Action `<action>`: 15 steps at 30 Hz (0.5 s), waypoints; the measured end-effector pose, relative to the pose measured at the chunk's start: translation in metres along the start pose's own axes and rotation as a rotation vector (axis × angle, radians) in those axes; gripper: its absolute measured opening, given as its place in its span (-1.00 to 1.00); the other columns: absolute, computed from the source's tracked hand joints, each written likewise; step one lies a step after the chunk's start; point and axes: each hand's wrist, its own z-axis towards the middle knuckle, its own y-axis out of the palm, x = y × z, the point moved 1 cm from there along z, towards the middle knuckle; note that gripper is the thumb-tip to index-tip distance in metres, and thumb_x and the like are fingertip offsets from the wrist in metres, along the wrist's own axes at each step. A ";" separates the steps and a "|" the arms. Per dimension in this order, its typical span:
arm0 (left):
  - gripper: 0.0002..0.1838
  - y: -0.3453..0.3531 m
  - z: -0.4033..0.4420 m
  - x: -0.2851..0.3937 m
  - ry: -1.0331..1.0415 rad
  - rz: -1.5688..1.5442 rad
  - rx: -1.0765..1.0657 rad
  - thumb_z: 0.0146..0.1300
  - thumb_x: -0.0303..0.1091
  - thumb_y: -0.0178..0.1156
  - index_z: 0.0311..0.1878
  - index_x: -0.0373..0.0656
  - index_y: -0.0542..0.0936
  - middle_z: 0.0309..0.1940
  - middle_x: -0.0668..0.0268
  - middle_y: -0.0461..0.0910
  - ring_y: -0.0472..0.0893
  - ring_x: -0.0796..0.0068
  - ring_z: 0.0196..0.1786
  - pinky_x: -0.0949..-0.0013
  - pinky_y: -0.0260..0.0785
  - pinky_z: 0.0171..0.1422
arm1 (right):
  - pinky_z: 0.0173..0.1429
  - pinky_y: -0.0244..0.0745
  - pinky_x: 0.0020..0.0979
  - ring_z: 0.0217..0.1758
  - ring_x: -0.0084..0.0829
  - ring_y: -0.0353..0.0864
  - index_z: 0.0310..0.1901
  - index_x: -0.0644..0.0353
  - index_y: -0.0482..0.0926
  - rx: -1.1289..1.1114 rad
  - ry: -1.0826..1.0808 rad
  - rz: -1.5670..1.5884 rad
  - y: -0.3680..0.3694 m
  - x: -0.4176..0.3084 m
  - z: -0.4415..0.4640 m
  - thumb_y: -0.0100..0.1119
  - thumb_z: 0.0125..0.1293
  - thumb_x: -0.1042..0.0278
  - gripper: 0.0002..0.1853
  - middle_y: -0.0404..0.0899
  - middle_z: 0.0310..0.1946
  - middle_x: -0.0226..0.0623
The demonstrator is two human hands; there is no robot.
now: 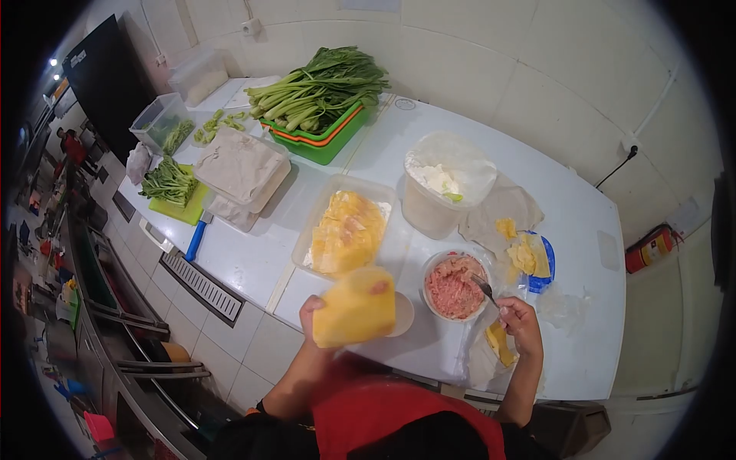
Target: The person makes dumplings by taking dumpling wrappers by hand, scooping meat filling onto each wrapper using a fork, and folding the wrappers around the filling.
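A white bench (571,356) carries everything around the mince bowl (427,295). Largest on it, far to the bowl's left, is a heap of leafy greens (322,88) in stacked green and orange baskets (326,156). A tub of white powder (433,211) stands just beyond the bowl, and a rectangular container (307,230) of yellow sheets (349,230) lies to its left. The bowl itself holds pink minced meat (452,295). Left of it and nearer the body, a blurred yellow sheet (353,314) with a pinkish patch is held up by the left hand (310,318), fingers closed on its edge. The right hand (521,322), at the bowl's right, has its fingers curled shut around a fork (484,287) whose tines reach the meat.
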 end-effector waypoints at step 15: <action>-0.04 0.057 0.015 -0.048 -0.254 0.261 -0.028 -0.22 -0.12 0.03 0.36 -0.24 0.04 0.29 -0.03 0.15 0.26 -0.03 0.27 0.00 0.13 0.32 | -0.34 0.40 -0.51 -0.46 -0.45 0.54 -0.26 0.23 0.65 -0.157 -0.550 -0.535 0.064 -0.061 -0.019 0.16 0.08 0.55 -0.83 0.59 -0.47 -0.23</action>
